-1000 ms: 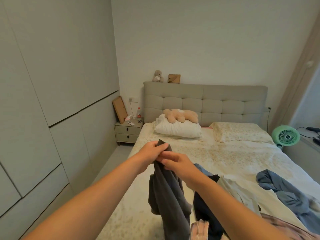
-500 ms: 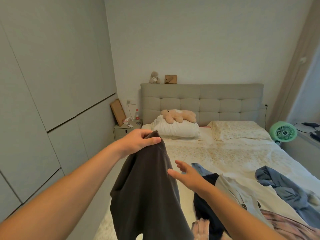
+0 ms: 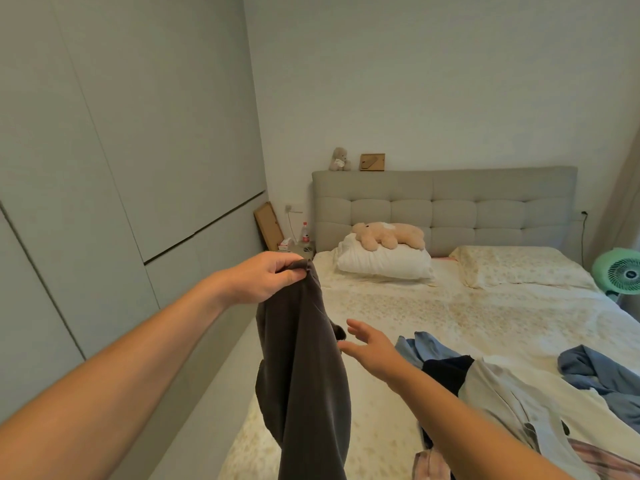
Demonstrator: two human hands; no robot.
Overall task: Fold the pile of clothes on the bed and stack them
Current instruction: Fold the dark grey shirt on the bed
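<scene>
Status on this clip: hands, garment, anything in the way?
Left hand pinches grey garment by its top edge, garment hanging. Right hand open beside it, holding nothing. Unfolded clothes lie on bed. Nothing blocking.

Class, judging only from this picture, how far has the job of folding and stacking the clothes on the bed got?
Done: nothing visible; no folded stack shows on the bed. In hand: the left hand pinches the top of a dark grey garment hanging unfolded, while the right hand is open beside it. Left: the crumpled pile and the blue garment lie unfolded.
</scene>
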